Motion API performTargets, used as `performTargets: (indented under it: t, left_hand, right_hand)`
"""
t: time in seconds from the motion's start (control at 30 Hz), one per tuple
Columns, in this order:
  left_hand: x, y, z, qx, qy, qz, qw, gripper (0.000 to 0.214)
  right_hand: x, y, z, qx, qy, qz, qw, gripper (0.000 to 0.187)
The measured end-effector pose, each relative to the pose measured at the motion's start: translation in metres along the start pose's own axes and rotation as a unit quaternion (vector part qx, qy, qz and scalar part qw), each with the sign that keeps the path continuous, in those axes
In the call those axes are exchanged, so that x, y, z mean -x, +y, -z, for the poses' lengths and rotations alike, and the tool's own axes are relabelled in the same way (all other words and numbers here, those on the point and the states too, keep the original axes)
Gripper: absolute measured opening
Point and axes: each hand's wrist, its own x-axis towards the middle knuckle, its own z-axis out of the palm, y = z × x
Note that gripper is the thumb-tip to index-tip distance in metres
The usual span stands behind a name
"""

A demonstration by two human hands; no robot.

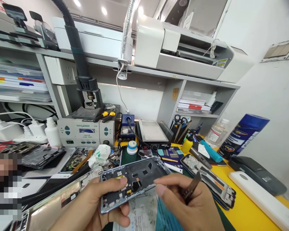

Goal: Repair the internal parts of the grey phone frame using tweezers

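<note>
A blue-edged phone frame point(146, 171), tilted with its dark inner side up, lies in my left hand point(96, 195). The thumb presses on its inner face while the fingers curl round beneath. At the frame's lower right edge is my right hand point(185, 195), thumb and forefinger brought together by the rim. Whether anything tiny is between those fingertips I cannot tell. Tucked in the same hand is a dark slim tool that looks like tweezers point(194, 187), its other end hidden. Under the frame lies a worn white-and-blue sheet point(143, 211).
Another opened phone point(209, 179) lies on the right, near a white oblong box point(262, 195). A blue spray can point(243, 136) stands behind it. At the back left is a rework station point(86, 133). A crumpled tissue point(100, 155) and loose parts lie beyond my left hand.
</note>
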Motion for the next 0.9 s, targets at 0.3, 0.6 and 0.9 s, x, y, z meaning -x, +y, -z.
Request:
performTargets:
  t: [0.3,0.6,0.9]
  left_hand:
    - [0.012,0.003,-0.001,-0.175,-0.043,-0.037,0.983,0.043]
    - [0.023,0.000,-0.023,-0.278,-0.059,-0.032,0.958,0.058]
    - [0.030,0.007,-0.014,-0.479,0.077,-0.080,0.871,0.073]
  right_hand:
    - [-0.034,-0.010,0.039,-0.030,-0.003,0.128,0.991,0.039]
    - [-0.053,-0.008,0.047,-0.063,-0.065,0.109,0.990,0.042]
    - [-0.053,-0.009,0.045,-0.063,-0.108,0.097,0.987,0.031]
